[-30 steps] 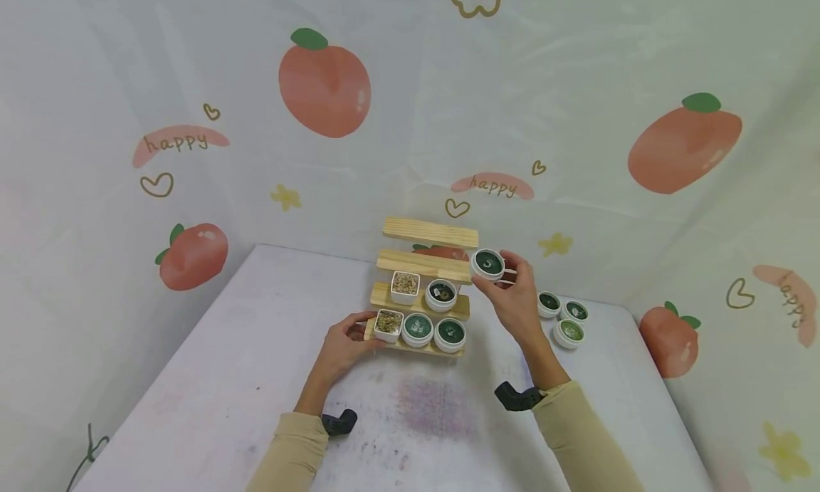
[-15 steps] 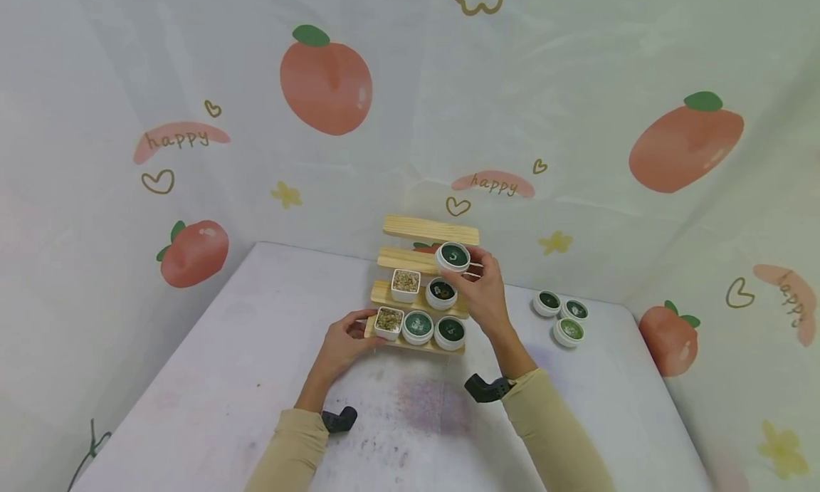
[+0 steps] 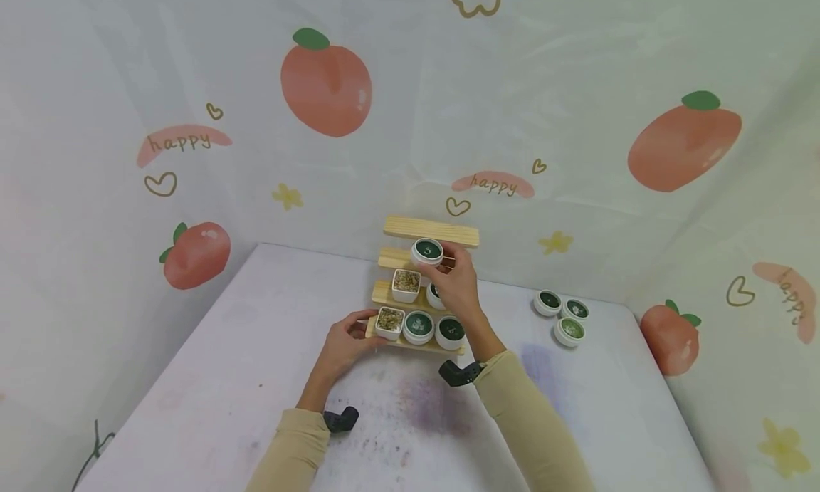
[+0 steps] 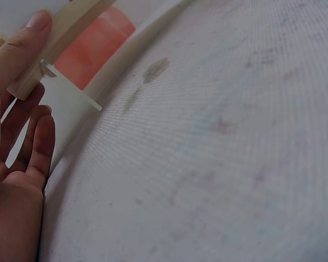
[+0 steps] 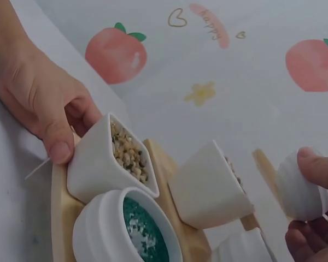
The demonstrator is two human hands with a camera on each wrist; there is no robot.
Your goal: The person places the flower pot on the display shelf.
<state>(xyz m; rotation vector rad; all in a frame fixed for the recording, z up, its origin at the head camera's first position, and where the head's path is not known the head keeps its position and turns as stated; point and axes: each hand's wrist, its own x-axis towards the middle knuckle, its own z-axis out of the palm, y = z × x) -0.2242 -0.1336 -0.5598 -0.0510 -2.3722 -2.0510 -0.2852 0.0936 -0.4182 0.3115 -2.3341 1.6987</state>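
A tiered wooden shelf stand point(image 3: 430, 230) with four planks stands on the table. My left hand point(image 3: 346, 346) grips the left end of its lowest plank, thumb against a square white pot point(image 3: 389, 322) of tan grains. In the left wrist view, the fingers point(image 4: 42, 142) curl beneath the wood. My right hand point(image 3: 458, 285) pinches a small round white pot point(image 3: 428, 250) with a dark green filling, in front of the second plank from the top. Two round pots point(image 3: 418, 327) share the lowest plank. Above them sit another square pot point(image 3: 406, 284) and a round one, partly hidden by my right hand.
Three more round white pots point(image 3: 569, 331) with green fillings stand together on the table point(image 3: 256, 399), right of the stand. A printed cloth point(image 3: 564, 207) hangs close behind the table and along its sides.
My right hand has moved left with the round pot, from beside the stand to in front of the second plank from the top. My left hand has stayed on the lowest plank.
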